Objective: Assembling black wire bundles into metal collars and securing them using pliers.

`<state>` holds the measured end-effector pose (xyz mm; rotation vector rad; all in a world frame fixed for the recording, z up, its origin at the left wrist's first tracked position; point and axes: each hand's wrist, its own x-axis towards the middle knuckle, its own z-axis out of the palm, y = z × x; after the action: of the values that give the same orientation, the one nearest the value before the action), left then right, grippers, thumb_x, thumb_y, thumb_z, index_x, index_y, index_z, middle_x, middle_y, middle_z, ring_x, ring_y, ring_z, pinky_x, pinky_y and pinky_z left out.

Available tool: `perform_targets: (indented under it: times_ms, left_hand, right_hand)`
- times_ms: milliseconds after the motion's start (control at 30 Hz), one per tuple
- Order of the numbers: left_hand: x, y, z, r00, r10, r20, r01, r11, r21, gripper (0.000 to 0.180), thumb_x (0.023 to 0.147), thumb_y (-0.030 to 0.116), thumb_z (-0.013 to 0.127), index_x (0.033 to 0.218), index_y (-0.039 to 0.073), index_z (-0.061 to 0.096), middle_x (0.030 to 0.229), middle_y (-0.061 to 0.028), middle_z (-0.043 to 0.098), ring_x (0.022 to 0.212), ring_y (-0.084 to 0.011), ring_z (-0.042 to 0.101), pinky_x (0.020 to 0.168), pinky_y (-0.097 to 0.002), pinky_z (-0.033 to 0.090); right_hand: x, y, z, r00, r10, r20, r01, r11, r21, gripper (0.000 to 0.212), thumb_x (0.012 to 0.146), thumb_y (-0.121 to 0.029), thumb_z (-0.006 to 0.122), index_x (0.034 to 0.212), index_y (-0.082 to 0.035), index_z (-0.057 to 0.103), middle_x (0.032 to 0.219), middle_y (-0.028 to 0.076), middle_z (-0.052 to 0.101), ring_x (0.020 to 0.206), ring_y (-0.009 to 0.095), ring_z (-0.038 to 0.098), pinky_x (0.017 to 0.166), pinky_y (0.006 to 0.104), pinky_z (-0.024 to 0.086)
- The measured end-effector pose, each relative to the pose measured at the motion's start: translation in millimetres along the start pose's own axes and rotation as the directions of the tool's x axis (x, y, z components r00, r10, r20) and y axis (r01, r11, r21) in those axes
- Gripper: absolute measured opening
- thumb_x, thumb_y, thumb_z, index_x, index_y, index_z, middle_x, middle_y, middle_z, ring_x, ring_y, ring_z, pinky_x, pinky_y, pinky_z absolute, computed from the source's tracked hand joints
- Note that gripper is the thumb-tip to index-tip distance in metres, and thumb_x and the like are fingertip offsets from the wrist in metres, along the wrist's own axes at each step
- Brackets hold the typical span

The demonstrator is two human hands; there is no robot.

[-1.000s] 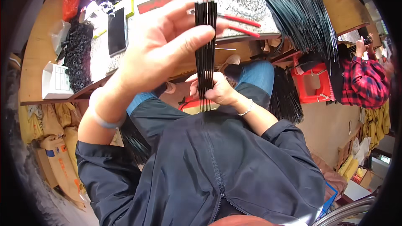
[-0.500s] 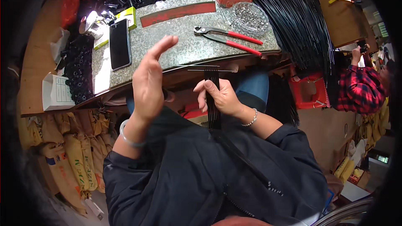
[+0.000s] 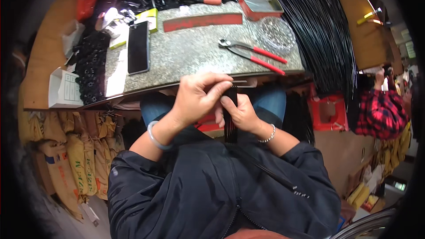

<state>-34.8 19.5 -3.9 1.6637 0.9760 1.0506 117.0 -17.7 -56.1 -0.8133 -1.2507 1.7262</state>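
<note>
My right hand point(image 3: 243, 114) is closed around a flat row of thin black rods point(image 3: 230, 128), thumb pressed on their front. The rods run down to my lap, and black strands point(image 3: 270, 172) with silvery ends lie across my dark jacket. My left hand point(image 3: 197, 96) meets the top of the row from the left. Its thumb and forefinger pinch together at the thin metal wires point(image 3: 239, 81), which stick out to the right across the rod tops. The fingers hide the wires' left ends.
Red-handled pincers point(image 3: 261, 55), a phone point(image 3: 139, 48), a red strip point(image 3: 202, 21), a red tin point(image 3: 261, 12) and a clear dish of small metal parts point(image 3: 276, 35) rest on the stone slab point(image 3: 186, 53). Long black rods point(image 3: 318, 26) hang over the right edge. A co-worker in plaid point(image 3: 383, 113) is at right.
My left hand has come down and right from its raised, spread position to pinch at the wires. My right hand still holds the rods. The view has shifted slightly.
</note>
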Motion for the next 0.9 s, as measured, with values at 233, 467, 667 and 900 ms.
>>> perform_targets:
  times_ms: [233,467,667,900]
  left_hand:
    - [-5,5,-8,0.991,0.027,0.134,-0.032,0.999,0.032,0.031,0.085,0.012,0.060,0.114,0.000,0.056,0.093,-0.0105,0.063,0.083,-0.0137,0.061,0.071,-0.0258,0.049]
    - [117,-17,-100,0.964,0.219,-0.151,-0.088,0.797,0.598,0.027,0.088,0.018,0.053,0.110,0.003,0.058,0.096,-0.0125,0.064,0.090,-0.0202,0.062,0.080,-0.0305,0.047]
    - [209,-94,-173,0.992,0.069,0.104,-0.111,0.108,0.988,0.036,0.074,0.001,0.054,0.107,0.012,0.062,0.119,-0.0101,0.053,0.111,-0.0270,0.049,0.087,-0.0363,0.046]
    - [237,-99,-175,0.972,-0.065,0.226,-0.233,-0.135,0.963,0.022,0.072,0.007,0.059,0.093,0.011,0.064,0.104,-0.0069,0.050,0.103,-0.0235,0.051,0.080,-0.0363,0.047]
  right_hand:
    - [-3,4,4,0.995,-0.096,0.018,0.097,0.995,-0.033,0.035,0.094,-0.036,0.041,0.099,-0.001,0.043,0.061,0.007,0.056,0.047,0.011,0.053,0.044,0.0211,0.044]
    - [-4,7,-2,0.999,0.019,-0.050,-0.017,0.999,0.043,0.039,0.093,-0.036,0.043,0.113,-0.003,0.032,0.061,0.011,0.056,0.046,0.014,0.054,0.044,0.0220,0.045]
    - [-4,10,-3,0.999,0.037,-0.036,-0.035,0.997,0.069,0.040,0.093,-0.034,0.045,0.112,-0.001,0.034,0.062,0.011,0.057,0.049,0.013,0.055,0.045,0.0221,0.046]
    - [-4,6,-10,0.995,0.045,-0.084,-0.037,0.995,0.089,0.036,0.093,-0.033,0.046,0.107,-0.001,0.036,0.063,0.010,0.057,0.049,0.013,0.056,0.046,0.0222,0.046]
